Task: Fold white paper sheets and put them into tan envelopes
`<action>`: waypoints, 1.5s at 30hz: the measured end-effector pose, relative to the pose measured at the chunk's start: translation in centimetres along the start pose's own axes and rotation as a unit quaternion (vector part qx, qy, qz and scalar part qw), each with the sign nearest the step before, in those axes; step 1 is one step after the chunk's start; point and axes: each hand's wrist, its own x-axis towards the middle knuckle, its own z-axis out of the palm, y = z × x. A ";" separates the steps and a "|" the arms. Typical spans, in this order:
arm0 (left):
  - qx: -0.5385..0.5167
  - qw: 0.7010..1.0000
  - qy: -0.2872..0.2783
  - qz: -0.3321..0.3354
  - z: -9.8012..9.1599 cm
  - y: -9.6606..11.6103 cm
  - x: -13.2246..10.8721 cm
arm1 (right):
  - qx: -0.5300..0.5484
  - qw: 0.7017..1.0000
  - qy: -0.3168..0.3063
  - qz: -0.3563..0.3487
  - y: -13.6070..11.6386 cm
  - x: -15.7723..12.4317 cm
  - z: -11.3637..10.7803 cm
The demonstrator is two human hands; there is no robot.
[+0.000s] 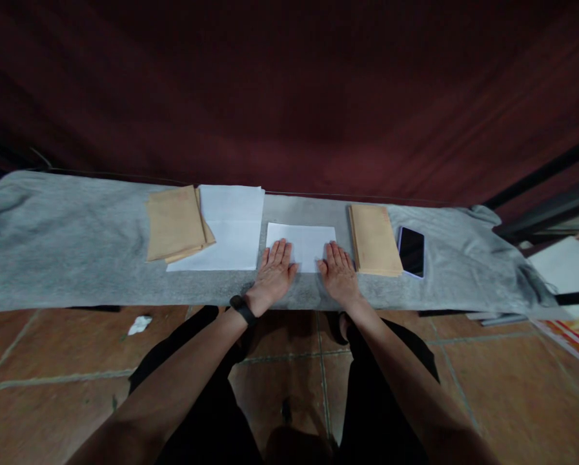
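My two hands lie palm down on a white sheet of paper (pixel 309 236), which sits on the grey cloth (pixel 100 252) straight in front of me, its long edges running side to side. My left hand (pixel 274 274) presses over the near left corner, and my right hand (pixel 339 274) over the near right corner; both grips are spread flat, fingers stretched forward and thumbs pointing inward, with a strip of bare paper between them. Whether the sheet is folded, I cannot tell. I have a black band (pixel 243 310) around my left wrist. To the left of my sheet, just beside it, lie larger white sheets (pixel 233 226), and brown envelopes (pixel 173 223) overlap their left part in an uneven pile. Just beyond my right fingers rests a neater stack of brown envelopes (pixel 377 240), with a phone (pixel 412 252) close by its right side, dark screen upward. A dark red curtain (pixel 289 97) hangs behind the cloth, and a crumpled white scrap (pixel 139 325) lies on the tiled floor (pixel 289 394) below.
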 end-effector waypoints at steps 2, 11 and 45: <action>-0.002 1.000 0.001 -0.008 -0.1 0.1 -0.1 | -0.003 1.000 0.005 0.008 0.1 -0.1 -0.1; -0.014 1.000 -0.003 -0.022 -0.1 0.2 -0.1 | 0.035 0.998 -0.042 -0.029 -1.8 -1.6 -2.3; -0.001 0.998 0.042 0.048 0.3 2.9 -4.2 | 0.011 0.999 0.002 0.041 -1.7 -3.2 -1.3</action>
